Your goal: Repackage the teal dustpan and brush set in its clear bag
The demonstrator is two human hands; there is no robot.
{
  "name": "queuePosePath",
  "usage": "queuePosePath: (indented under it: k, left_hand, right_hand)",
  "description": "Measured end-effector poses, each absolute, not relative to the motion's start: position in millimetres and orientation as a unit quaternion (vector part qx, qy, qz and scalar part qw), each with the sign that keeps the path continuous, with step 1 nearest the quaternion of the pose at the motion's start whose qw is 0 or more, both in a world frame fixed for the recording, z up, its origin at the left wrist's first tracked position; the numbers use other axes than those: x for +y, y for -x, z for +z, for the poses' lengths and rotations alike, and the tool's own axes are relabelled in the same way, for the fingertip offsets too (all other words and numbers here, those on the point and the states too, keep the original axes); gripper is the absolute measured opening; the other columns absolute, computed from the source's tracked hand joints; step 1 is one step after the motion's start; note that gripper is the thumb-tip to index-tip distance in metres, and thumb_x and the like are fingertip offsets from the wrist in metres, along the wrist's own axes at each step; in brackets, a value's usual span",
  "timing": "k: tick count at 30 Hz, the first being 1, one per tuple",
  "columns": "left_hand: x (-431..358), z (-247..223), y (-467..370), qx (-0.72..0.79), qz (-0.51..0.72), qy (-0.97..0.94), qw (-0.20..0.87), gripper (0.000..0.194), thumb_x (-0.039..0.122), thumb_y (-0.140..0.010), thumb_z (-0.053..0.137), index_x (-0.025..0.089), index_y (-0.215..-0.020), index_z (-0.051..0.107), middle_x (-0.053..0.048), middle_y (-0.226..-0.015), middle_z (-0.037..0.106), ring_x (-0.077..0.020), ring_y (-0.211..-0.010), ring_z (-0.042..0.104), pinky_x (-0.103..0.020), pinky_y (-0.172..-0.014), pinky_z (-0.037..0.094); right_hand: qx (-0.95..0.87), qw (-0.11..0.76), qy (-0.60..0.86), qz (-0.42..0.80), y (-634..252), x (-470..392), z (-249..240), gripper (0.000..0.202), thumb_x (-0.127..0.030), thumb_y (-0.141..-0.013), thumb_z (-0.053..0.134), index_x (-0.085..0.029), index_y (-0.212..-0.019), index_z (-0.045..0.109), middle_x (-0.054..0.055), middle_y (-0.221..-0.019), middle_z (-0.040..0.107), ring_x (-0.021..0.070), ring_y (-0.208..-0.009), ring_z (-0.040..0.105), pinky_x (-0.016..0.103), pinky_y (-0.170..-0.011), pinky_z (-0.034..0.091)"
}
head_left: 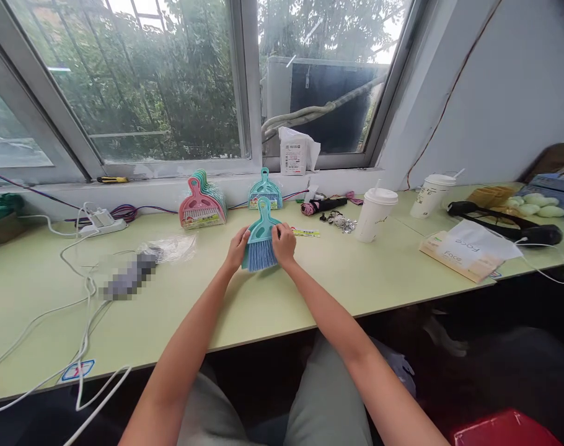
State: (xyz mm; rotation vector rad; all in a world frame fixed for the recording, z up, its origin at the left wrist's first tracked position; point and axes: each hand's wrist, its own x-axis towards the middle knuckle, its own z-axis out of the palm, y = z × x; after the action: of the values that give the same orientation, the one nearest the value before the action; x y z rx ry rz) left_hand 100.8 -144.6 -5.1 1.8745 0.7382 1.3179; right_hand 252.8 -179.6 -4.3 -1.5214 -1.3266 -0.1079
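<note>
Between my two hands is a small teal hand brush (263, 230) with blue bristles pointing down, and a teal dustpan edge shows behind it. My left hand (238, 249) grips the left side, fingers mostly hidden behind. My right hand (284, 243) is closed on the right side, thumb at the front. A green-and-yellow label card (307, 233) lies just right of my right hand. Behind stands another teal brush-and-dustpan set (265, 191) with its label on. To the left, a stack of brush-and-dustpan sets (201, 203) has a pink one in front.
Clear plastic wrapping (170, 248), a power strip (103, 220) and white cables lie on the left of the table (170, 328). On the right are a folded umbrella (323, 205), keys (341, 222), lidded cups (375, 217) and a tissue pack (468, 251).
</note>
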Motion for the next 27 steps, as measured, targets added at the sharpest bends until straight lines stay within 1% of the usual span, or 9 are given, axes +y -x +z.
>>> queuePosePath:
  k: [5,9,11,12,16,18,22,24,27]
  left_hand:
    - [-138.5,-2.5,-97.8,0.370,0.481,-0.756,0.245,0.041,0.040,-0.093,0.038,0.017,-0.118,0.060,-0.008,-0.109,0.067,-0.0238,-0.101,0.060,-0.033,-0.090,0.042]
    - [-118.8,-3.3,-64.4,0.568,0.498,-0.640,0.145,0.040,0.026,-0.091,0.035,0.013,-0.122,0.057,-0.014,-0.106,0.067,-0.0273,-0.102,0.060,-0.035,-0.087,0.044]
    - [-106.0,-5.9,-35.6,0.645,0.486,-0.580,0.106,0.040,0.023,-0.090,0.034,0.014,-0.119,0.058,-0.016,-0.113,0.065,-0.0285,-0.109,0.058,-0.036,-0.089,0.043]
    - [-100.9,-7.7,-21.8,0.674,0.451,-0.574,0.110,0.038,0.023,-0.089,0.035,0.015,-0.117,0.060,-0.016,-0.112,0.066,-0.0296,-0.108,0.058,-0.037,-0.088,0.043]
    - [-95.8,-12.7,3.2,0.734,0.288,-0.591,0.168,0.032,0.033,-0.084,0.046,0.016,-0.100,0.067,-0.016,-0.104,0.068,-0.0339,-0.105,0.059,-0.040,-0.083,0.045]
    - [-100.3,-11.8,-3.8,0.721,0.271,-0.615,0.170,0.034,0.038,-0.083,0.048,0.018,-0.104,0.066,-0.014,-0.104,0.068,-0.0324,-0.105,0.059,-0.040,-0.084,0.045]
    - [-110.9,-7.8,-25.7,0.709,0.308,-0.627,0.102,0.044,0.045,-0.084,0.045,0.021,-0.119,0.058,-0.013,-0.115,0.064,-0.0301,-0.110,0.056,-0.040,-0.087,0.044]
    - [-114.2,-7.7,-30.5,0.714,0.288,-0.634,0.075,0.044,0.047,-0.084,0.045,0.020,-0.116,0.058,-0.014,-0.118,0.062,-0.0306,-0.111,0.055,-0.040,-0.087,0.044]
    - [-116.2,-10.1,-29.4,0.710,0.226,-0.662,0.079,0.036,0.046,-0.085,0.045,0.022,-0.106,0.064,-0.013,-0.110,0.065,-0.0302,-0.105,0.058,-0.038,-0.083,0.044]
  right_hand:
    - [-0.542,0.567,0.619,-0.038,-252.4,-182.8,2.9,0.038,-0.034,-0.095,0.036,-0.018,-0.065,0.053,0.000,-0.071,0.050,0.0127,-0.064,0.045,0.023,-0.060,0.029]
    - [-0.539,0.587,0.599,-0.079,-262.7,-193.5,17.7,0.048,-0.033,-0.099,0.021,-0.018,-0.067,0.053,0.001,-0.069,0.051,0.0121,-0.062,0.046,0.023,-0.060,0.030]
    - [-0.547,0.542,0.627,-0.119,-273.9,-196.2,22.8,0.049,-0.035,-0.099,0.022,-0.017,-0.071,0.058,0.003,-0.073,0.055,0.0126,-0.065,0.048,0.024,-0.061,0.030]
    - [-0.562,0.498,0.647,-0.132,-280.1,-195.9,23.5,0.047,-0.035,-0.098,0.026,-0.017,-0.073,0.060,0.004,-0.075,0.057,0.0133,-0.067,0.050,0.024,-0.061,0.030]
    - [-0.626,0.259,0.726,-0.113,-298.3,-184.7,11.5,0.035,-0.025,-0.093,0.038,-0.013,-0.080,0.068,0.013,-0.085,0.065,0.0206,-0.083,0.056,0.028,-0.068,0.035]
    - [-0.641,0.183,0.739,-0.096,-300.2,-178.3,1.5,0.032,-0.019,-0.091,0.039,-0.009,-0.087,0.070,0.018,-0.092,0.066,0.0252,-0.095,0.056,0.032,-0.077,0.037]
    - [-0.625,0.152,0.761,-0.086,-295.9,-173.7,-10.4,0.032,-0.023,-0.091,0.041,-0.008,-0.097,0.068,0.022,-0.102,0.064,0.0299,-0.106,0.052,0.042,-0.091,0.033]
    - [-0.601,0.145,0.784,-0.065,-294.9,-174.5,-11.0,0.032,-0.031,-0.089,0.047,-0.009,-0.101,0.067,0.022,-0.108,0.063,0.0315,-0.109,0.050,0.047,-0.093,0.031]
    - [-0.602,0.131,0.788,0.018,-296.6,-176.7,-8.5,0.037,-0.043,-0.080,0.058,-0.013,-0.101,0.067,0.019,-0.118,0.058,0.0339,-0.116,0.045,0.049,-0.093,0.033]
